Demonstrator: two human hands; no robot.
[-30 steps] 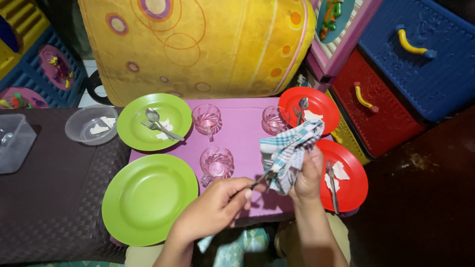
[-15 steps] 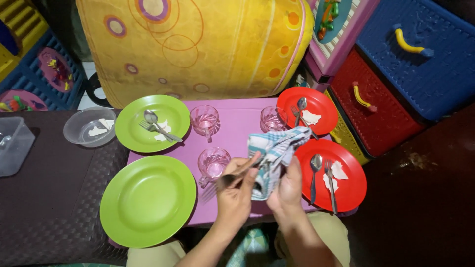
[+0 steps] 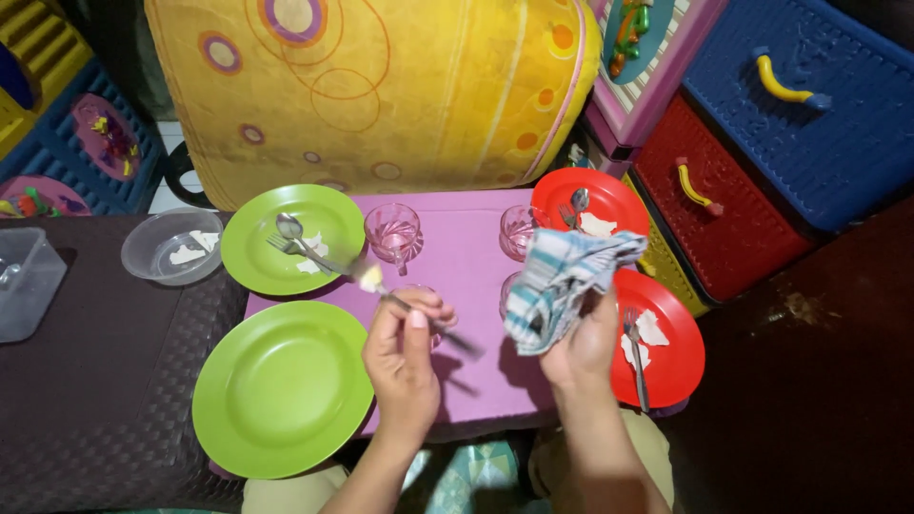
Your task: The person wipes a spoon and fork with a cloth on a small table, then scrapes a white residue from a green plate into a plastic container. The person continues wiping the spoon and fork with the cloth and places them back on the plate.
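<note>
My left hand (image 3: 405, 354) holds a metal fork (image 3: 411, 306), its blurred tines pointing up-left between the two green plates. Just under this hand a pink glass cup is mostly hidden. My right hand (image 3: 583, 347) grips a blue-and-white checked cloth (image 3: 562, 281) bunched above the near red plate (image 3: 666, 357). That plate carries a fork (image 3: 636, 347) and a torn white paper piece. The near green plate (image 3: 281, 385) is bare. The far green plate (image 3: 290, 238) has a spoon, a fork and a paper scrap.
A pink glass cup (image 3: 393, 231) and another (image 3: 520, 228) stand at the back of the purple mat (image 3: 466, 252). The far red plate (image 3: 609, 202) holds cutlery. A clear bowl (image 3: 171, 246) and clear box (image 3: 24, 281) lie left. Coloured crates (image 3: 762, 181) stand right.
My left hand has pulled the fork out of the cloth and swung it left, toward the green plates. My right hand has lifted the cloth up and to the right, over the red plate.
</note>
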